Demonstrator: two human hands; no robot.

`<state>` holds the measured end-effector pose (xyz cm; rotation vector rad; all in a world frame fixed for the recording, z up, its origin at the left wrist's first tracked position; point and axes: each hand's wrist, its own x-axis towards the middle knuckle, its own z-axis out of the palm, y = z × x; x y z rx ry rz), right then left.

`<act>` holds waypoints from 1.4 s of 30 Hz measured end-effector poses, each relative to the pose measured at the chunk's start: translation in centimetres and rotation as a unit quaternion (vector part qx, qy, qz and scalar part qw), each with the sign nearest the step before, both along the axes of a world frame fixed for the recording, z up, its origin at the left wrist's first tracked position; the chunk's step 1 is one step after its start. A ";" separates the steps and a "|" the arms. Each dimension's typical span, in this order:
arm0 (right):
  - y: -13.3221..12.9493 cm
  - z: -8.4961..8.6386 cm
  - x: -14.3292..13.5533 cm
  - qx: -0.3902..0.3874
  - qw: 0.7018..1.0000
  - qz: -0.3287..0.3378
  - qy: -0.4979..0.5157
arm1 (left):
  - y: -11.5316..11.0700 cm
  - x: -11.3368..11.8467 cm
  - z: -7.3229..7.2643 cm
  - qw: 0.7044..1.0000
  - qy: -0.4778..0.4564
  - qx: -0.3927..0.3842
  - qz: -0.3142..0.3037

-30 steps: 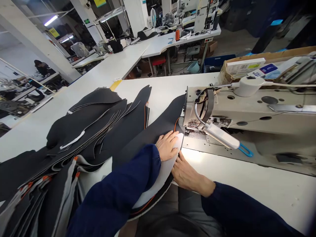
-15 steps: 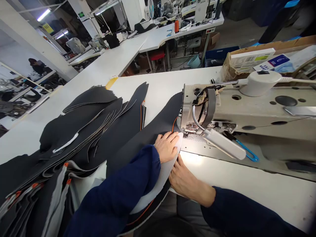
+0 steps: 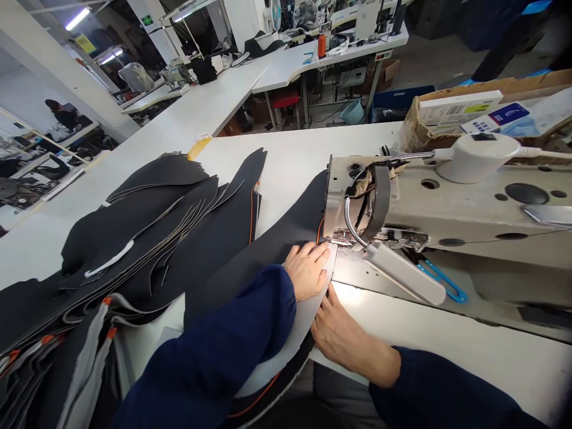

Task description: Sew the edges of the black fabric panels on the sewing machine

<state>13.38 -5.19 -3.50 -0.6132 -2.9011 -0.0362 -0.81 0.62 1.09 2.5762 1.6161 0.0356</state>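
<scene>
Fabric (image 3: pixel 272 238) lies under left hand (image 3: pixel 307 271); right hand (image 3: pixel 342 333) grips its edge.

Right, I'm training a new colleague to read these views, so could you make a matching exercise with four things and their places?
Things:
1. Left hand
2. Right hand
3. Cardboard box
4. Yellow tape

Places:
A. Beyond the sewing machine, with packets in it
B. On the white table, just past the stacked dark pieces
C. On top of the light grey fabric, fingers spread
D. At the edge of that fabric, nearer the wearer

Pairs: 1-C, 2-D, 3-A, 4-B
</scene>
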 end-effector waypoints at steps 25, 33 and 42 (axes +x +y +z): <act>-9.3 -1.4 -1.2 0.153 0.984 -0.083 0.030 | -4.2 2.3 4.1 0.964 0.102 -0.239 0.050; -5.9 1.6 -0.8 0.123 0.987 -0.069 -0.070 | -2.1 3.0 2.3 0.979 0.114 -0.164 0.029; -2.5 2.5 -0.6 0.083 0.988 -0.040 -0.121 | -2.0 2.8 2.8 0.976 0.125 -0.176 -0.002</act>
